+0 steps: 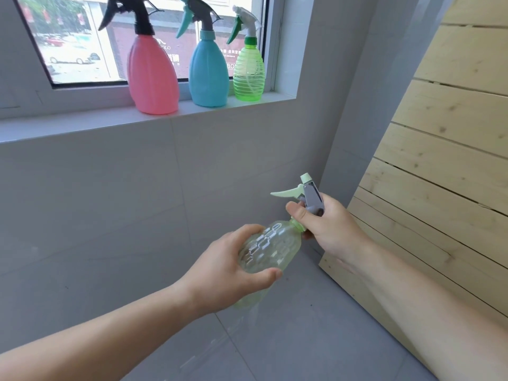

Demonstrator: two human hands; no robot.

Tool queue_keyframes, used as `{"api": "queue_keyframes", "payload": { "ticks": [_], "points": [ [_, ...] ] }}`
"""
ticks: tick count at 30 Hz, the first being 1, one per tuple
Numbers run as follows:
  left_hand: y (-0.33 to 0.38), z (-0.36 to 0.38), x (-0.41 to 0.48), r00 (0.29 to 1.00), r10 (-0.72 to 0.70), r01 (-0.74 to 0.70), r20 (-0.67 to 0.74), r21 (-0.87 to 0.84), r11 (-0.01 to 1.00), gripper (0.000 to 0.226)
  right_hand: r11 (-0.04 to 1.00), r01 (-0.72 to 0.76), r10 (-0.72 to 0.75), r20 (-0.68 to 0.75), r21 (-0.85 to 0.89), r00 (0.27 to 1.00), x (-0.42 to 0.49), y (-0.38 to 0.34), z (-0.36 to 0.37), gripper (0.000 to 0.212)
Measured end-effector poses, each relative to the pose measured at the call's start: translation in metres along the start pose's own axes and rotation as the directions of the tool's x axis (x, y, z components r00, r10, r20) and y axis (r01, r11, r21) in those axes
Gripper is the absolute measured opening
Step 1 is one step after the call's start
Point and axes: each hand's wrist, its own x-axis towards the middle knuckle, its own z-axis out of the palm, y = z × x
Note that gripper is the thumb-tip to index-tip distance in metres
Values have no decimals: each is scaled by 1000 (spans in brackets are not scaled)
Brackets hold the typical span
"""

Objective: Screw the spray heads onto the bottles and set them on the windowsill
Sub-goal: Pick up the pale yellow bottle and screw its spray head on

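Windowsill [82,125]: three capped bottles [209,72], right end.
Left hand [228,273]: grips bottle [269,248], steadying it.
Right hand [330,229]: grips spray head [308,196], apparently for screwing.

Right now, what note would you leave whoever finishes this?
Left-hand grip holds the pale green clear plastic bottle by its body. Right-hand grip holds the grey spray head with mint trigger at the bottle's neck; tightness unclear.
Done: the pink plastic bottle, blue plastic bottle and ribbed green plastic bottle stand on the white windowsill, heads on.
Left: finish screwing, set this bottle there.
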Motion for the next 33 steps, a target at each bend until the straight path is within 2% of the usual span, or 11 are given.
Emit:
{"api": "queue_keyframes", "payload": {
  "ticks": [1, 5, 8, 10, 14, 17, 22, 25, 29, 33],
  "points": [
    [0, 1, 0, 1000, 3, -3, 0, 1, 1000, 73, 1000, -16, 16, 10, -4, 1000, 0, -1, -1, 27],
    [-1, -2, 2, 998, 21, -19, -53, 31, 999, 73, 980, -105, 69, 206, 167, 976, -1, -7, -17, 11],
    [0, -1, 2, 995, 43, -37, -92, 62, 997, 73, 967, -125, 79, 206, 221, 975, 0, -6, -21, 10],
    [1, -1, 1, 992, 61, -53, -109, 75, 996, 73, 957, -136, 79, 219, 257, 973, -1, -6, -21, 16],
    [0, -2, 2, 990, 82, -73, -113, 78, 994, 76, 958, -73, 12, 217, 276, 976, -4, -10, -22, 27],
    [0, -2, 2, 996, 74, -72, -58, 42, 997, 78, 944, -53, -34, 257, 325, 966, -7, -14, -19, 28],
    [-1, -9, 5, 996, 27, -14, 89, -137, 990, 67, 906, -95, -46, 320, 413, 946, -9, -18, -14, 29],
    [-1, -7, 5, 994, 16, 3, 107, -171, 985, 62, 906, -84, -45, 290, 415, 956, -8, -16, -7, 30],
    [0, -1, 5, 999, -15, 19, 31, -121, 992, 65, 942, 31, -77, 126, 334, 989, -6, -13, 6, 31],
    [3, 1, 3, 999, -17, 17, -41, 5, 1000, 73, 945, 51, -72, 54, 323, 996, -5, -10, 15, 16]
  ]
}}
